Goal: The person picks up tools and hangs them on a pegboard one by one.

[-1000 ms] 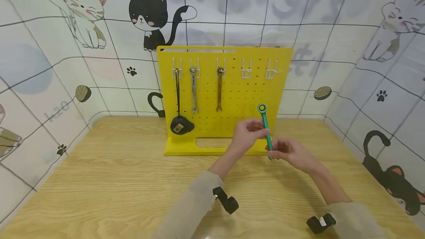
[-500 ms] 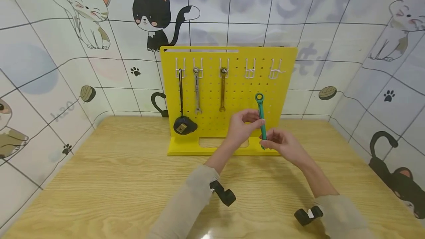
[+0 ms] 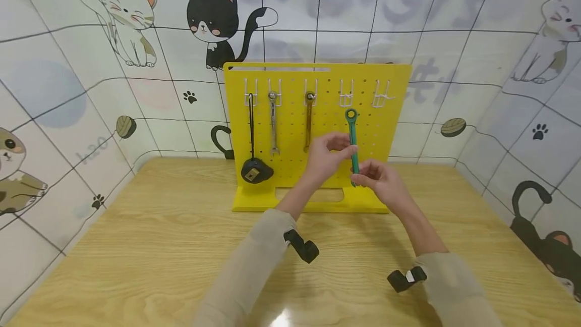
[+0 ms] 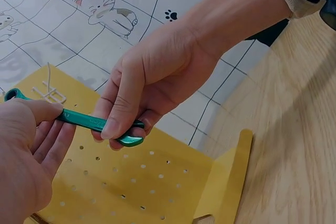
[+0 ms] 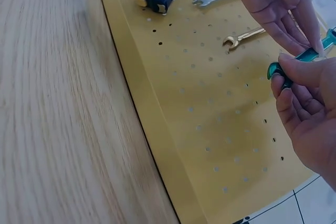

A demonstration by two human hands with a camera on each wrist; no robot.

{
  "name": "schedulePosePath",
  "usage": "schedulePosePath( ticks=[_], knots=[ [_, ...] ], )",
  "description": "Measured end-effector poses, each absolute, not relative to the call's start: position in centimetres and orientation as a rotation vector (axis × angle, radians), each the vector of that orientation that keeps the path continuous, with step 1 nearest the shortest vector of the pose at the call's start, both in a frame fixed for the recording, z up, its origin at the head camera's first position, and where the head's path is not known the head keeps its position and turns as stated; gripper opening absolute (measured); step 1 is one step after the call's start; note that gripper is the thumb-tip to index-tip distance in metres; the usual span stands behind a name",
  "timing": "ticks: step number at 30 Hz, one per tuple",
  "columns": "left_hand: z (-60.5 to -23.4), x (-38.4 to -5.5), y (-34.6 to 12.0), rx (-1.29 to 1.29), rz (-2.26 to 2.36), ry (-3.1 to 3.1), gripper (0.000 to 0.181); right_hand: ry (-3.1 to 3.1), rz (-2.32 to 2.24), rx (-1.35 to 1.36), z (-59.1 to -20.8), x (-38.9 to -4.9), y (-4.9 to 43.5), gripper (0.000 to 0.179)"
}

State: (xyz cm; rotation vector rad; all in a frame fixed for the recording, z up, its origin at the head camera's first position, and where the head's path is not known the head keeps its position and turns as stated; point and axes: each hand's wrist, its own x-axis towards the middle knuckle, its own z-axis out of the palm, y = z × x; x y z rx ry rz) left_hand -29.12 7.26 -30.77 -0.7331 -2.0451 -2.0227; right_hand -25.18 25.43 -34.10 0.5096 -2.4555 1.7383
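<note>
A green combination wrench (image 3: 353, 138) stands nearly upright in front of the yellow pegboard (image 3: 290, 130), its ring end up, just below the fourth hook. My left hand (image 3: 328, 154) pinches its shaft around the middle. Lower down, my right hand (image 3: 380, 181) pinches it near the open end. In the left wrist view the right thumb lies over the wrench (image 4: 84, 119) close to its open jaw. The right wrist view shows the open end of the wrench (image 5: 274, 70) poking out past the right thumb.
A tape measure (image 3: 256, 170) hangs by its cord from the leftmost hook. Beside it hang a silver wrench (image 3: 274, 122) and a bronze-toned wrench (image 3: 309, 115). Two white wire hooks (image 3: 346, 93) at the right carry nothing. The board's base rests on the wooden table (image 3: 181, 246).
Both hands have raised the green wrench and brought it nearer the fourth hook, while its tilt has become more upright. Both grips stay on it. The head view has shifted slightly.
</note>
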Motion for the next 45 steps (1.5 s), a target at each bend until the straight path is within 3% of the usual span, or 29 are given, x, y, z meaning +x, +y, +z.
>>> schedulePosePath(
  ticks=[16, 37, 45],
  knots=[
    [-28.3, -30.3, 7.2, -0.751, -1.911, -2.077, 0.020, -2.303, 1.804, 0.472, -32.8, -26.7, 24.6, 0.026],
    [-28.2, -31.3, 7.1, -0.645, -1.948, -2.088, 0.020, -2.284, 1.882, 0.461, -32.8, -28.3, 23.8, 0.018],
    [-28.4, -32.1, 7.2, -0.610, -2.011, -2.061, 0.020, -2.311, 1.886, 0.430, -32.9, -28.9, 23.5, 0.027]
  ],
)
